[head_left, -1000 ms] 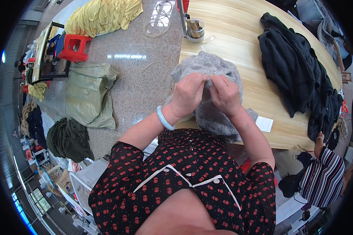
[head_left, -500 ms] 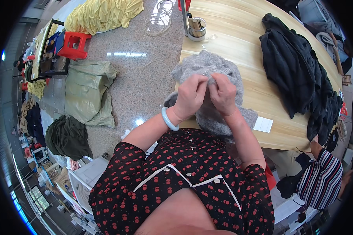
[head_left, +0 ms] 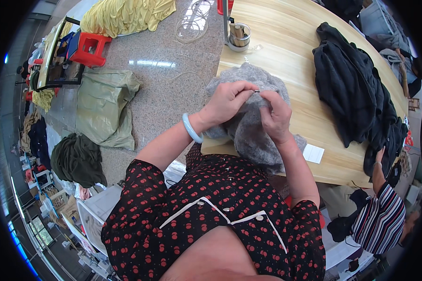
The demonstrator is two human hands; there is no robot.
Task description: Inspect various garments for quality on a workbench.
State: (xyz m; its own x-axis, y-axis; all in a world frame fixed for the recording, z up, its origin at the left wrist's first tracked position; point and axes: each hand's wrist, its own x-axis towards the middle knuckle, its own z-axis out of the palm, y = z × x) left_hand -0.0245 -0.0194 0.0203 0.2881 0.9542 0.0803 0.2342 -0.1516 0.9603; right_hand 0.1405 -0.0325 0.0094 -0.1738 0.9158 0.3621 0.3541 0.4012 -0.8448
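Note:
A grey, fuzzy knit garment (head_left: 260, 140) lies bunched at the near left edge of the wooden table, under both hands. Above it my left hand (head_left: 229, 102), with a pale blue bangle on its wrist, is closed in a pinch. Between its fingertips and those of my right hand shows a small shiny piece (head_left: 256, 91), too small to name. My right hand (head_left: 277, 118) is also pinched closed, its fingertips meeting the same piece from the right. Whether the piece is fixed to the garment I cannot tell.
On the wooden table (head_left: 286, 28) are a metal cup of tools (head_left: 239, 37), a white paper slip (head_left: 313, 153) and a heap of dark garments (head_left: 347, 89). A person in a striped top (head_left: 380, 218) touches that heap. Left on the floor are a green bag (head_left: 103, 105) and a red stool (head_left: 90, 49).
My hands have turned and shifted slightly right, and the small shiny piece now shows between them. The grey garment's left part has shifted. The other person's arm has moved a little.

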